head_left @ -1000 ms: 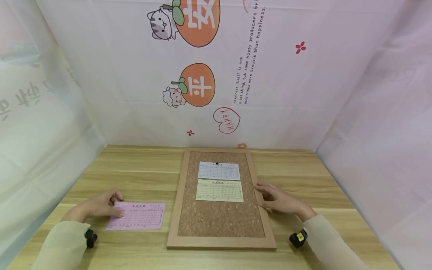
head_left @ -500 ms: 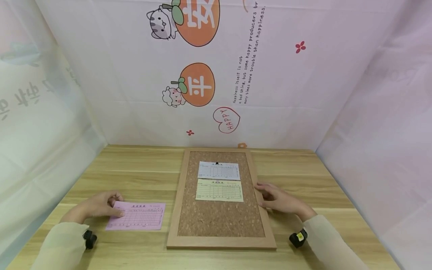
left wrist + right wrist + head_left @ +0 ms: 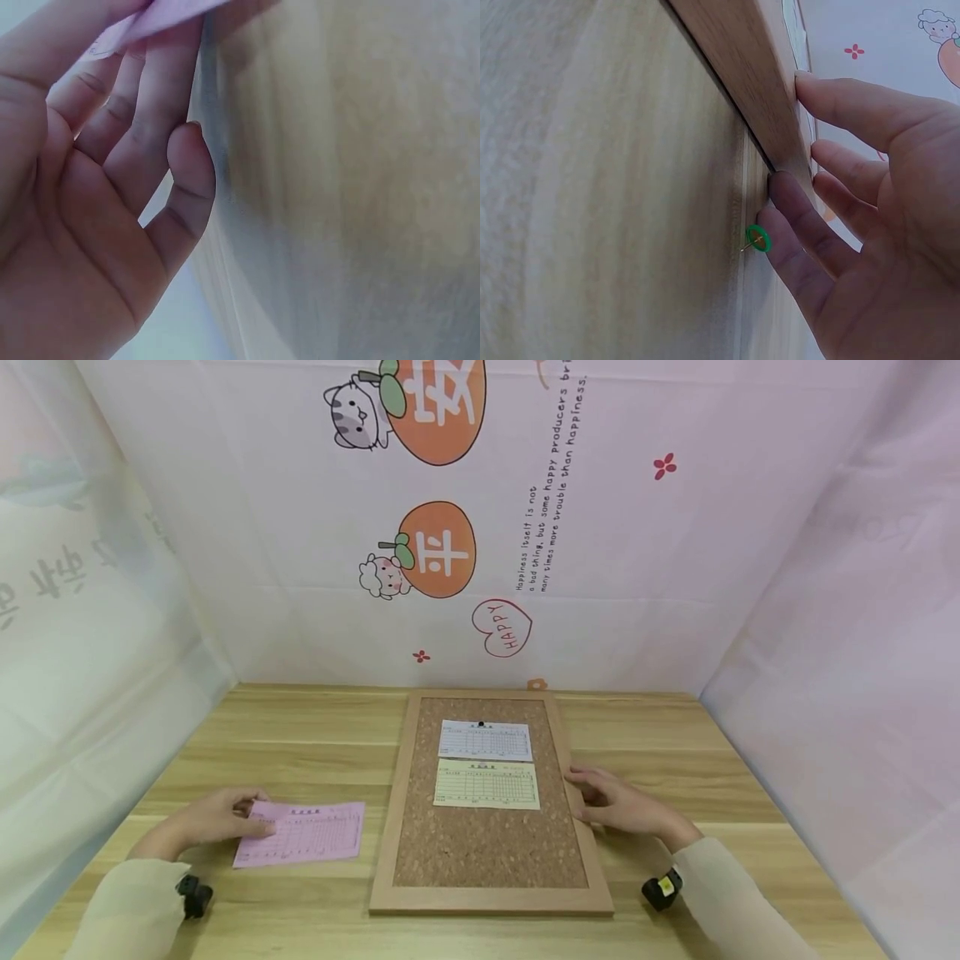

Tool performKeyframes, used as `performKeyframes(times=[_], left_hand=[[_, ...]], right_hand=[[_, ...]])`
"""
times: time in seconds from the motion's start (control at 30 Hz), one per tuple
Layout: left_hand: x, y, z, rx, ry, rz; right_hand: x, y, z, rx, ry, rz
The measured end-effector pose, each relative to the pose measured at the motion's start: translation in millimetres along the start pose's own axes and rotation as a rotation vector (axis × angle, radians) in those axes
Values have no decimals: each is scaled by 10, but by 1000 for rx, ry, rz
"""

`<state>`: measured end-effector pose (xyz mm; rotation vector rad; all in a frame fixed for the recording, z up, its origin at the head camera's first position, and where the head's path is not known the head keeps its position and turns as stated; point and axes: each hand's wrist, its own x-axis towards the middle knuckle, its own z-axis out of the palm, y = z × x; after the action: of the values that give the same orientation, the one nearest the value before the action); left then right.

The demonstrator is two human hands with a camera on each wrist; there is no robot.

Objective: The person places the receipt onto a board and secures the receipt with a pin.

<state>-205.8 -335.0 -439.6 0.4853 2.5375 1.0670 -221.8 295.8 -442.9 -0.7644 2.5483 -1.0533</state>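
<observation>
My left hand (image 3: 217,817) pinches the left edge of a pink printed slip (image 3: 303,833), which lies on the wooden table left of the cork board. In the left wrist view my fingers (image 3: 142,127) sit under the pink slip (image 3: 157,15), its edge raised off the table. My right hand (image 3: 611,800) rests with straight fingers against the right side of the cork board's wooden frame (image 3: 491,902). A green pushpin (image 3: 757,238) lies on the table beside the frame (image 3: 742,75), touching my fingers (image 3: 802,225). On the cork sit a white slip (image 3: 485,740) and a yellow slip (image 3: 487,784).
A black pin (image 3: 481,724) holds the white slip's top edge. The wooden table (image 3: 300,735) is enclosed by cloth walls printed with cartoons at the back and plain sheets at both sides. Bare cork (image 3: 487,852) lies below the yellow slip.
The pink slip's left edge has lifted off the table and the slip has turned slightly in my left hand. My right hand has stayed on the frame.
</observation>
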Motion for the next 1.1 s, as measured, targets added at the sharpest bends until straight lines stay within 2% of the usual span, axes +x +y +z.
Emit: performKeyframes(times=[0.2,0.33,0.53,0.7,0.87,1.1], left_hand=[[-10,-3,-41,-67,-30,0],[-8,1,-55,-88,-32,-25],[-23,12,-74,-52,12,-50],[-36,82,-105,-50,58,-86],[-39,167,-125,-125,61,-101],[-26,206,-141,-206,37,-68]], right_hand=[[-3,-6,2,10,-4,-1],[-10,-12,3,17,-3,3],[-9,-6,5,13,0,1],[-7,-4,3,19,-2,-3],[-7,-9,1,22,-4,-7],[-3,1,-1,17,-2,-10]])
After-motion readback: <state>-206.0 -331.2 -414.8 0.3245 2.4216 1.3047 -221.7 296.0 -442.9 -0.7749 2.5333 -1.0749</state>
